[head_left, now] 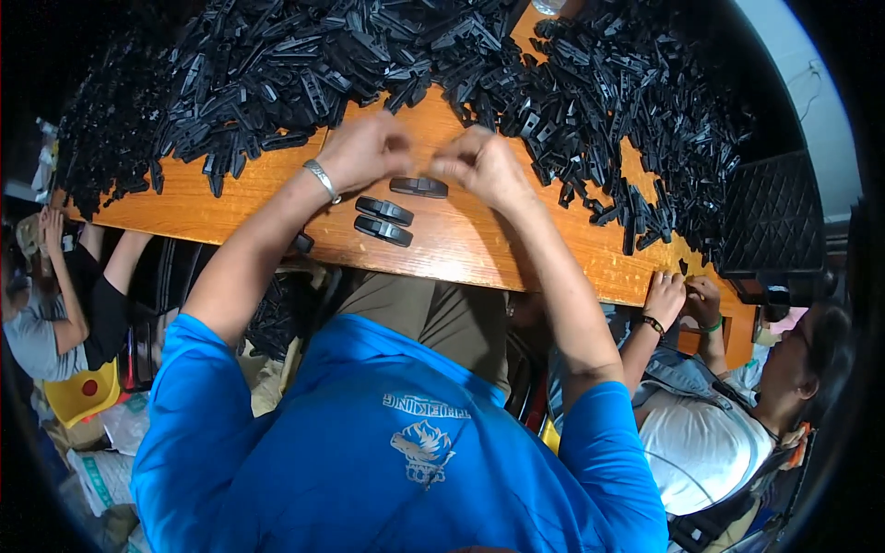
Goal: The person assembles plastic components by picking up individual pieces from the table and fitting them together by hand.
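Note:
Both my hands are raised over the orange-brown wooden table (470,249), facing each other with a small gap between them. The fingers of my left hand (367,152) are bent and smeared by motion. Blurred at the fingertips too, my right hand (487,168) has its thumb and fingers curved toward the left one. Whether either holds a small part cannot be made out. Just below them lies an elongated black plastic piece (419,188) with rounded ends. Two similar pieces, an upper one (384,211) and a lower one (383,230), lie side by side nearer the table's front edge.
A large heap of black plastic parts (313,74) covers the table's far side, spreading into smaller parts at left (111,138) and right (590,101). A black crate (774,217) stands far right. A co-worker's hands (678,300) rest at the right edge; another person (55,304) sits left.

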Motion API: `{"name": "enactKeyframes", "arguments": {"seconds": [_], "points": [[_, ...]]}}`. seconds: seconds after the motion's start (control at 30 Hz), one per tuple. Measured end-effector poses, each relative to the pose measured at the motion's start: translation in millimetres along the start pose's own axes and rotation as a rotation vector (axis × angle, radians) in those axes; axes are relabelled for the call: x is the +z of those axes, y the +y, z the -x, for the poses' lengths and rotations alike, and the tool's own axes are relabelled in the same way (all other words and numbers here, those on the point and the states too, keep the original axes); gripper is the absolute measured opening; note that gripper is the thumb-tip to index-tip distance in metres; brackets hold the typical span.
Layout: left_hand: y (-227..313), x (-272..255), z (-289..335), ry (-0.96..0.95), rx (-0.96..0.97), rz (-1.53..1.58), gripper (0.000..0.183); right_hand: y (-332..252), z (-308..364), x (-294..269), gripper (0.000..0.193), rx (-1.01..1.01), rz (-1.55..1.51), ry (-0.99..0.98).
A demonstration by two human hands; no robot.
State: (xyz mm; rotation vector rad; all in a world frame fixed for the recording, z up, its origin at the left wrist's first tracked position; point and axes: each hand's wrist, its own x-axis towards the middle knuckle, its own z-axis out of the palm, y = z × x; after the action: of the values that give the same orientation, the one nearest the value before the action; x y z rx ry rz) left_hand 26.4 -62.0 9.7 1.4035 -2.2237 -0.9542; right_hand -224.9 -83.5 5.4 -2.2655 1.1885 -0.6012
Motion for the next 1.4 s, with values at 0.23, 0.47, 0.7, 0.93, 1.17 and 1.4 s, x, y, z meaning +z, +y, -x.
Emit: {"name": "enactKeyframes", "arguments": {"seconds": [0.23,0.47,0.7,0.93,1.17,1.4], "points": [[-7.2,11.3,-51.1,0.576,-0.082,-0.442,0.023,7.2,-55.4,28.9,0.018,0.174,0.531,0.291],[-10.4,20.7,-42.0,0.616,-0.073,-0.465,0.015,9.4,-44.1,29.7,0.018,0.089,0.459,0.29],[2.7,47.9,-21.6,0.611,0.08,-0.551,0.017,9.3,-17.8,24.9,0.03,0.09,0.229,0.421],[34.3,49.3,-9.1,0.511,0.1,-0.388,0.021,12.1,9.2,27.5,0.034,0.409,-0.474,0.323],[27.6,33.9,-11.4,0.355,0.096,-0.526,0.019,4.6,33.8,11.2,0.031,0.18,0.278,0.365],[21.0,14.9,-4.4,0.23,0.124,-0.54,0.021,-7.9,33.8,-6.2,0.029,0.256,0.486,0.12]]}}
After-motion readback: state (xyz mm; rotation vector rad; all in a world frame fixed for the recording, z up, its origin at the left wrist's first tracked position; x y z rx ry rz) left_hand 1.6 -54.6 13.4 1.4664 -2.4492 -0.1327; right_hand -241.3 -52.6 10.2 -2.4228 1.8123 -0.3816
